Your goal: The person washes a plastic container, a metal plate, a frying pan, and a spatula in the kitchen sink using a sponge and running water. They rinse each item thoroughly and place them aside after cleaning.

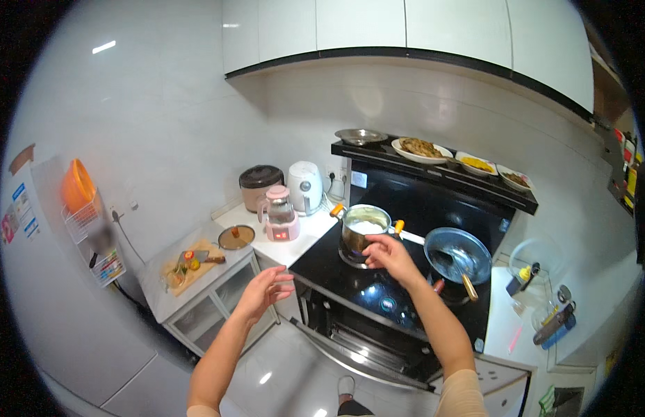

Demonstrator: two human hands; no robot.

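Note:
My right hand point(390, 256) is just in front of a steel pot point(357, 238) on the left burner, fingers bent and nothing seen in them. Whether its fingertips touch the pot is unclear. White contents show inside this pot, which has orange-brown handles. My left hand point(266, 293) is empty, its fingers apart, in the air left of the black glass cooktop point(322, 268). On the right burner sits a wok point(471, 245), a utensil with a wooden handle point(469, 288) resting in it.
Below the cooktop, a door or drawer point(348, 354) stands pulled out. A side cabinet at left bears a cutting board point(183, 281), a knife point(214, 259) and a glass lid point(236, 237). A pink electric kettle point(281, 215) stands behind. Plated food point(420, 148) lines the upper ledge.

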